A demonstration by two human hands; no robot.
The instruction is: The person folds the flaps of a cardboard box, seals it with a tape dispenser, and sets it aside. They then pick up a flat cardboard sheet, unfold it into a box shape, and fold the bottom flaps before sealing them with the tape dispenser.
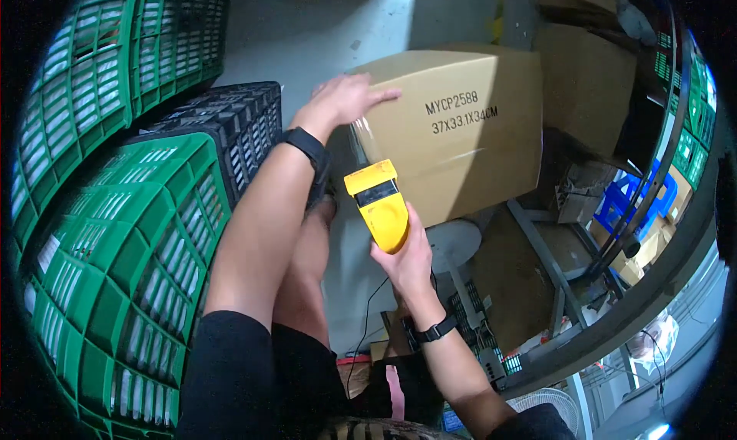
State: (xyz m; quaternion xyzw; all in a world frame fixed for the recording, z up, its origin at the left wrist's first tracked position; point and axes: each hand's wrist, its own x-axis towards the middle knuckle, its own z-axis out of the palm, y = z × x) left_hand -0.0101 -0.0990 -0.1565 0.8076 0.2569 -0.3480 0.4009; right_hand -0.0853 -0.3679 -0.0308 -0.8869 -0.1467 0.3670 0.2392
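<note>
A large brown cardboard carton (468, 145) with black print stands tilted in front of me. Shiny clear tape shows along its left edge. My left hand (343, 101) rests at the carton's upper left corner, thumb stretched out over the face and fingers extended along the edge. Low at the carton's left side, my right hand (409, 256) grips a yellow handheld tool (381, 210) with a broad head, a black band and a rounded tapering body. The tool's head is close to the carton's left edge; whether they touch I cannot tell.
Green plastic crates (127, 248) are stacked along the left, with a black crate (249, 133) between them. Under the carton is a grey round surface (453, 244). At the right stand a metal frame (545, 263), more cardboard boxes (587, 87) and a blue plastic item (633, 198).
</note>
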